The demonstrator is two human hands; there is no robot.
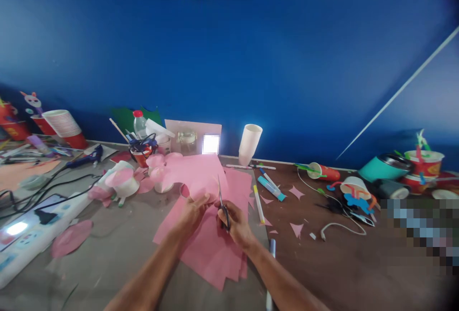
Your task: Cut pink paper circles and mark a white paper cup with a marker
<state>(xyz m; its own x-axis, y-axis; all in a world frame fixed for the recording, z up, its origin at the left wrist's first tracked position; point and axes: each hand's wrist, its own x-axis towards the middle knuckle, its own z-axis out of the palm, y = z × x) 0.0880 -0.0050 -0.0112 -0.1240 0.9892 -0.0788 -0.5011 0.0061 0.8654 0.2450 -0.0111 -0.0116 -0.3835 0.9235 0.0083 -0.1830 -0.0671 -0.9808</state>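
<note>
My left hand (194, 210) grips the lower edge of a pink paper sheet (193, 171), which is held up and has curved cut-outs along its edge. In my right hand (234, 222) is a pair of scissors (221, 201), blades pointing away from me and up against the sheet's right part. Whether the blades are apart is hard to make out. Under both hands lies a stack of pink paper (204, 258), its sheets fanned unevenly. Part of a round pink piece (184, 190) shows beside my left fingers.
Pink paper scraps (296, 230), a yellow marker (258, 204) and a glue tube (271, 188) lie to the right. White paper cups (250, 144) stand by the blue partition (229, 62). At left are a power strip (32, 239), cables and a glue gun (86, 156).
</note>
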